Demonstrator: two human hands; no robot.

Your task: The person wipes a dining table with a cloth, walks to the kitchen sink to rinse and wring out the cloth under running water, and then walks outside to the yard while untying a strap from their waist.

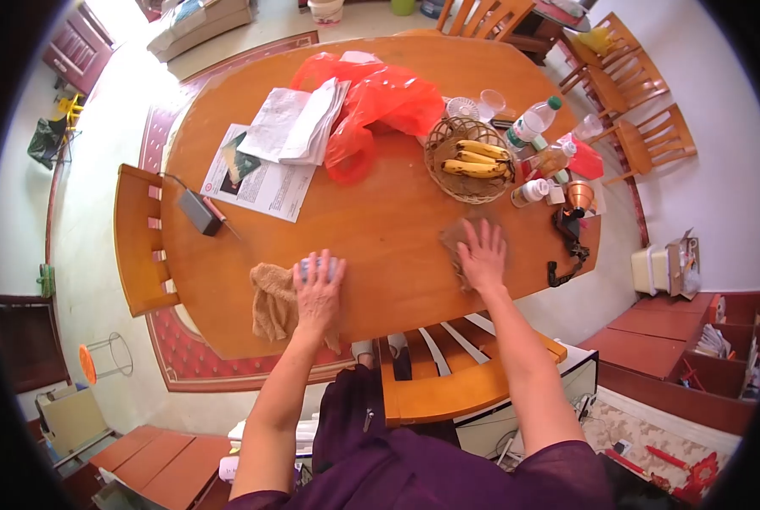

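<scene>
My left hand (pixel 319 293) is near the table's front edge, with its fingers curled over a small pale-blue and white thing (pixel 329 269), mostly hidden beneath them. Just left of that hand lies a crumpled tan towel (pixel 271 304), part of it reaching under the wrist. Farther right, my right hand (pixel 483 257) lies flat with fingers spread over a brownish-grey cloth (pixel 453 245) on the tabletop. Much of this cloth shows to the left of the fingers. Beyond the right hand stands a wicker basket (pixel 437 177) holding several bananas (pixel 477 160).
On the wooden table (pixel 371 229) lie a red plastic bag (pixel 388 98), papers (pixel 291 123) and a dark box (pixel 199 212) with a cord. Bottles (pixel 533 123) and a black stand-like device (pixel 569 246) line the right side. Wooden chairs (pixel 146 242) surround it.
</scene>
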